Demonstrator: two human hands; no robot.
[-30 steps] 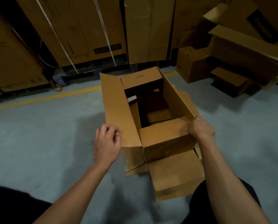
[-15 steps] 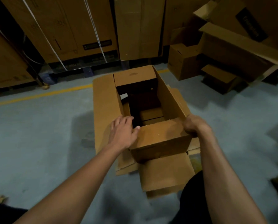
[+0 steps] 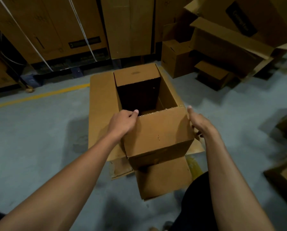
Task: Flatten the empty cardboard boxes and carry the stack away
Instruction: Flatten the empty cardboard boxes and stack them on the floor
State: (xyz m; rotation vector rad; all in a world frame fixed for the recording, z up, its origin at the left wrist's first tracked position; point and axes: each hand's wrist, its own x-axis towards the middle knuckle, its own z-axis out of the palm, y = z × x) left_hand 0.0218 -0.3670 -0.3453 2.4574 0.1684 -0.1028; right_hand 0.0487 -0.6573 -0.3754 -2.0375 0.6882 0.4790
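l hand (image 3: pixel 122 122) moved to flap, 2 hands, 1 box (image 3: pixel 157 135)

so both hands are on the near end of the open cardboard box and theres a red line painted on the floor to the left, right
Not quite: the line on the floor is yellow, not red, as the head view shows. The rest holds: the left hand and right hand are on the near end of the open cardboard box, and the line lies to the left.

Grey concrete floor (image 3: pixel 31 139); yellow painted line (image 3: pixel 39 95) crossing it; white straps (image 3: pixel 82 30) beyond.
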